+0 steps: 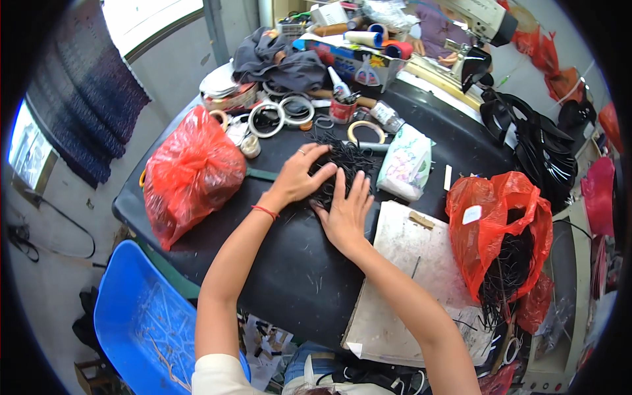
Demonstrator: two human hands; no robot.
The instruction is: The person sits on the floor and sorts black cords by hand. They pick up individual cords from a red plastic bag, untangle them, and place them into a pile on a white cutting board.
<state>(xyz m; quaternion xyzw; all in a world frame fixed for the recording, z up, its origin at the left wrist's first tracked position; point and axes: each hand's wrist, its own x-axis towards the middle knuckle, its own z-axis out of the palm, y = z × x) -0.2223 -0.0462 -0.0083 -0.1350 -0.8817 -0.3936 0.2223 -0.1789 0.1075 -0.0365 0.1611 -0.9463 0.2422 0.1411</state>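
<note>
Both my hands rest on a loose heap of thin black strips (352,161) on the black-topped table. My left hand (299,174), with a ring and a red cord at the wrist, lies along the heap's left side, fingers apart. Against its near side my right hand (345,217) presses with fingers spread, the thumb pointing left. Neither hand grips anything visible, though the heap partly hides what is under the palms. More black strips (503,266) spill from an open red plastic bag (467,227) on the right.
A stained pale board (401,263) lies near my right forearm. On the left stand a full, tied red bag (191,174) and, lower, a blue tub (141,316). Tape rolls (266,120), a tissue pack (406,161) and a sewing machine (484,20) lie beyond.
</note>
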